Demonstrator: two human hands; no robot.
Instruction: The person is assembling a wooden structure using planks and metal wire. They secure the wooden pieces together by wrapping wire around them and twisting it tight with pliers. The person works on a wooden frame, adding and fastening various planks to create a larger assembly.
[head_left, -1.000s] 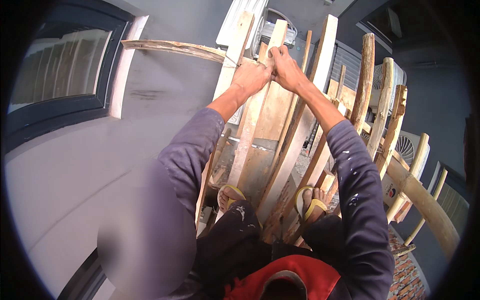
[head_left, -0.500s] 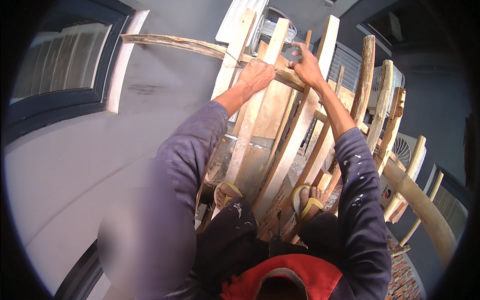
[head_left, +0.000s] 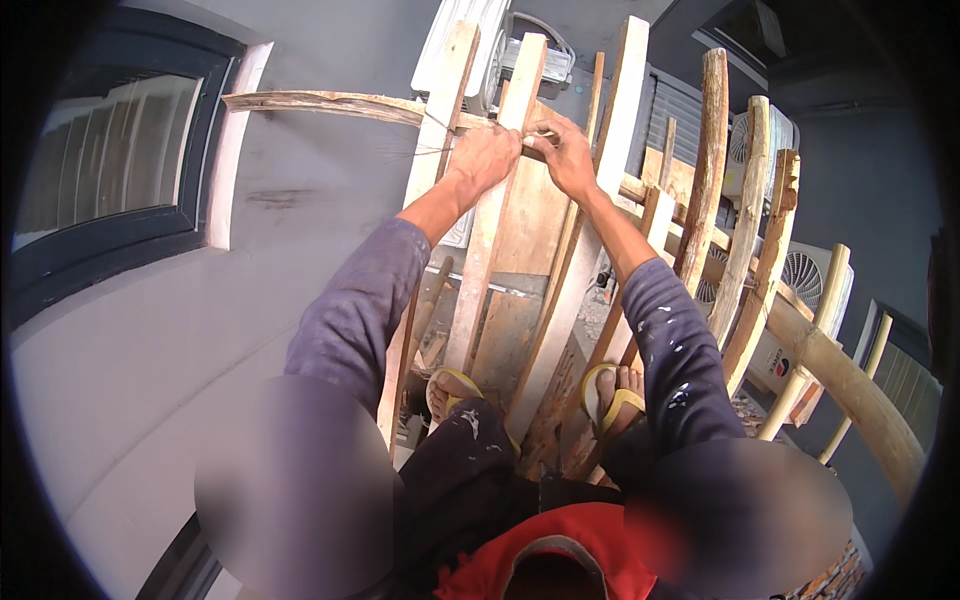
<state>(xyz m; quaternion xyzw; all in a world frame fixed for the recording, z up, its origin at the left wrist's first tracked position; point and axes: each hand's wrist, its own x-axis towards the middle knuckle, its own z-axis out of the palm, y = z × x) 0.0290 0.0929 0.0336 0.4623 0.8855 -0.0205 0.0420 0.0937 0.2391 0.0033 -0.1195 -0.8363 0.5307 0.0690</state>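
Note:
My left hand (head_left: 485,158) is closed against a pale upright wooden batten (head_left: 490,225), where it meets a rough crosspiece (head_left: 335,102). Thin dark wires (head_left: 412,151) stick out to the left from this hand. On the batten's other side, my right hand (head_left: 565,160) has thumb and forefinger pinched together, almost touching the left. Whatever lies in that pinch is too small and covered to make out. Another upright batten (head_left: 440,110) stands just left of my hands, and a wider one (head_left: 622,95) rises to their right.
My sandalled feet (head_left: 455,390) stand among the timbers. Several rough poles (head_left: 705,160) rise at the right, beside a thick curved pole (head_left: 850,385). Outdoor air-conditioner units (head_left: 800,275) hang beyond them. A grey wall (head_left: 300,215) with a dark-framed window (head_left: 195,130) runs along the left.
My right hand has moved left and down to meet the left hand, its spread fingers now pinched. The left hand has shifted slightly left in the picture, and wires now show beside it.

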